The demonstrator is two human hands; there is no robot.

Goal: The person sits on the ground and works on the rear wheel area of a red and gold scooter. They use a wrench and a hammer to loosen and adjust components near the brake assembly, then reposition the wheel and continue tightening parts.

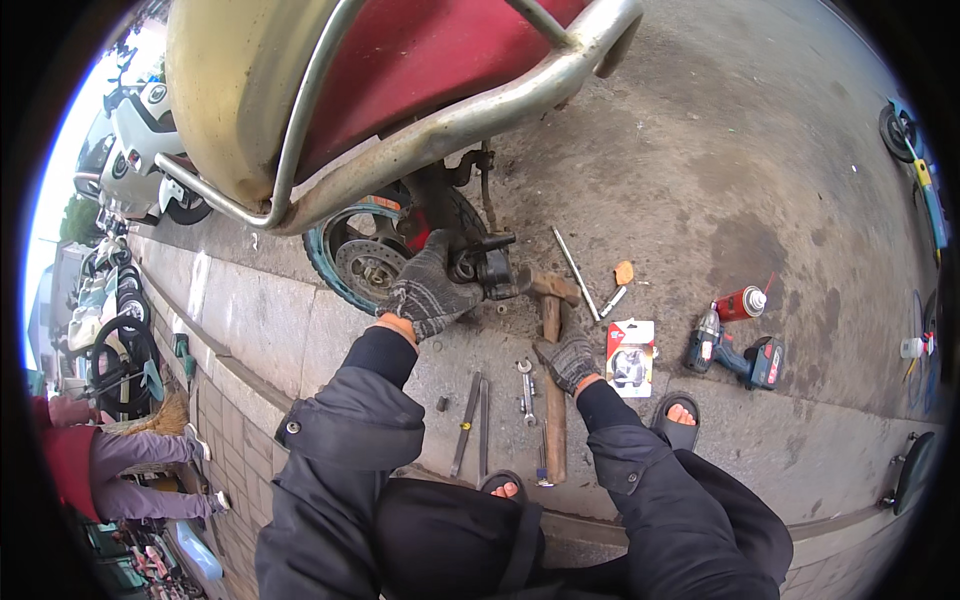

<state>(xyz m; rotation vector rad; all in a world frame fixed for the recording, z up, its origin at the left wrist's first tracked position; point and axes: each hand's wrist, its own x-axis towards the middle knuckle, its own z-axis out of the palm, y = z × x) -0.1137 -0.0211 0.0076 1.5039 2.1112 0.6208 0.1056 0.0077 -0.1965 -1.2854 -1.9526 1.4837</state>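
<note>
My gloved left hand (430,285) grips a dark metal part (492,268) low on the scooter, beside the wheel with its brake disc (365,268). My gloved right hand (567,352) is closed on the wooden handle of a hammer (550,285), whose head rests against or right beside that part; contact is unclear. A silver rod (575,270) and a blister pack (630,358) lie to the right. Wrenches (526,390), two long metal bars (465,425) and a small socket (442,404) lie on the pavement nearer me, either side of the hammer handle.
The scooter's tubular bumper (430,140) overhangs the work. An impact driver (740,355) and red spray can (740,304) lie right. A person (120,465) is at the left by parked scooters (140,150). A curb edge (240,390) runs along the left.
</note>
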